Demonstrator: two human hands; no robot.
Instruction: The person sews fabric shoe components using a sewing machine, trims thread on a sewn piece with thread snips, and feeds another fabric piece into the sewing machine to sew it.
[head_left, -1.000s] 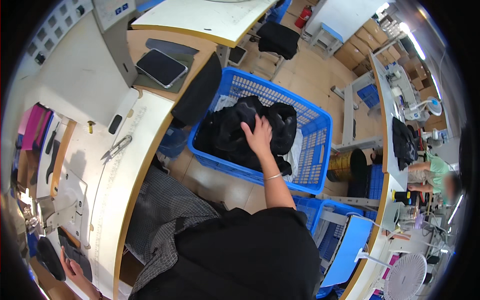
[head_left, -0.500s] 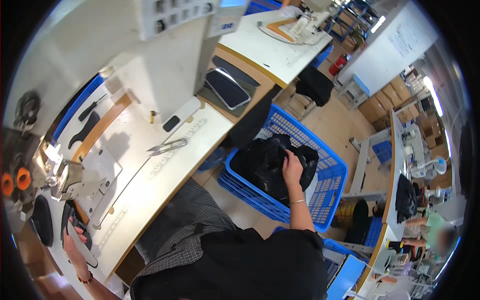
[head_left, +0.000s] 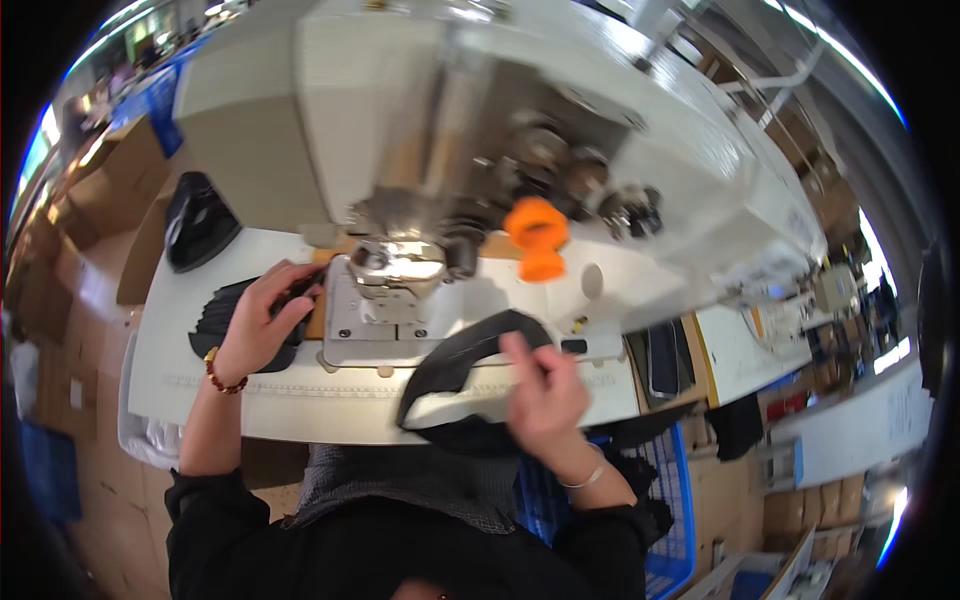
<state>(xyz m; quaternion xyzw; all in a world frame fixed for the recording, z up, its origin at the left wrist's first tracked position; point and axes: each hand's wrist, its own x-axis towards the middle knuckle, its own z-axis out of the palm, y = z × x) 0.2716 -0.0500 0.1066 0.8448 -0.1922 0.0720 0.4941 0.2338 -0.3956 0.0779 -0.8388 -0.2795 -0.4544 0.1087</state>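
My right hand (head_left: 545, 395), somewhat smeared by motion, grips a curved black piece (head_left: 440, 375) that looks like a shoe upper, bent into an open loop in front of the sewing machine. Left of the machine's metal plate (head_left: 380, 345), my left hand (head_left: 262, 318) has its thumb and fingers closed around the edge of a dark piece, mostly hidden by the fingers. Beneath and beside that hand lies a stack of black pieces (head_left: 215, 322) on the white table (head_left: 300, 405). The shiny sewing head (head_left: 398, 262) stands between my hands.
A black shoe-shaped piece (head_left: 198, 225) rests at the table's far left. Orange thread guides (head_left: 537, 238) sit on the machine. A phone (head_left: 663, 360) lies at the right. Below, a blue basket (head_left: 683, 510) contains black pieces. Cardboard boxes (head_left: 125, 180) stand on the left.
My view has swung left to the machine. My right hand has come up from the blue basket with a curved black piece. My left hand stays by the stacked pieces.
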